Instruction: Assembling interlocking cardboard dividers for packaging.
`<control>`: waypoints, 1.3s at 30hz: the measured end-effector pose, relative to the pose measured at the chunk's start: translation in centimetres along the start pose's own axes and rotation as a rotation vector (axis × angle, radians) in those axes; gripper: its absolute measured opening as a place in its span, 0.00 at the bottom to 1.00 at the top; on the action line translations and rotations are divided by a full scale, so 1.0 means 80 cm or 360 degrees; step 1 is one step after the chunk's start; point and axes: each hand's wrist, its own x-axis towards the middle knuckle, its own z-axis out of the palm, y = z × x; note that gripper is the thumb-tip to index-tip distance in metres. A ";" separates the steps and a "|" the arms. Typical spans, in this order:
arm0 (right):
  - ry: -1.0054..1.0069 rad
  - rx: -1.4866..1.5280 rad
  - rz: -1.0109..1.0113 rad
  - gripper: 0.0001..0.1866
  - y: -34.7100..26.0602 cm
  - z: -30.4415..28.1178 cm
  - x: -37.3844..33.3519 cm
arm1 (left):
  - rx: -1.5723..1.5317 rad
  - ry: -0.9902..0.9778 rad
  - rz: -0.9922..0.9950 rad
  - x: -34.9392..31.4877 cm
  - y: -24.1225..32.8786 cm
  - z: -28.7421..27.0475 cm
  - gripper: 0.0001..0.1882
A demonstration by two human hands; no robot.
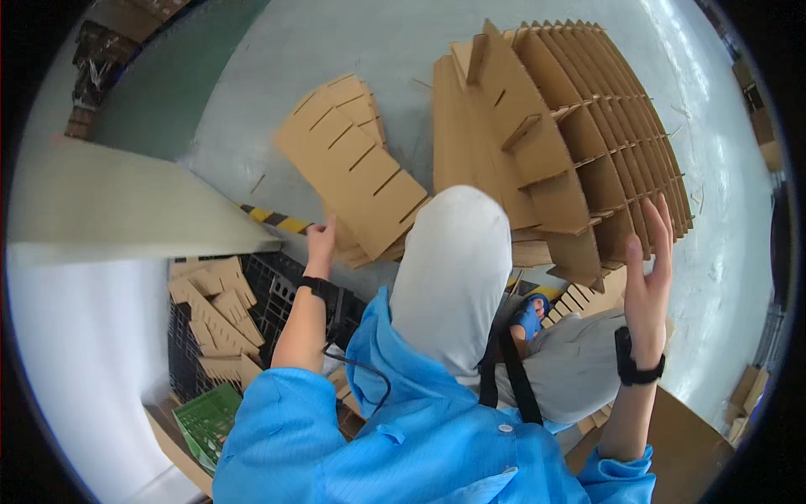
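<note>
On the floor ahead lies a loose stack of slotted cardboard sheets (348,164), fanned out with their slots showing. My left hand (320,245) is closed at the near left edge of this stack, thumb up, fingers partly hidden. To the right stands a large cardboard divider grid (609,143) made of interlocked slotted pieces, many cells wide. My right hand (651,281) is at the grid's near right corner, fingers stretched upward and apart, fingertips against or very close to its edge. Plain flat cardboard (457,126) lies beside the grid's left side.
Slotted offcuts and strips (220,311) lie on a black plastic pallet (273,281) at the left. A pale panel (126,202) stands beyond it. Yellow-black floor tape (281,220) crosses near my left hand. My grey-clad knee (453,269) rises between my arms. More slotted cardboard (600,294) lies beneath the grid.
</note>
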 end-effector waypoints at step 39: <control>-0.0316 0.0438 0.0345 0.20 -0.021 -0.049 -0.149 | -0.1622 -0.0652 -0.0938 0.034 -0.154 0.083 0.26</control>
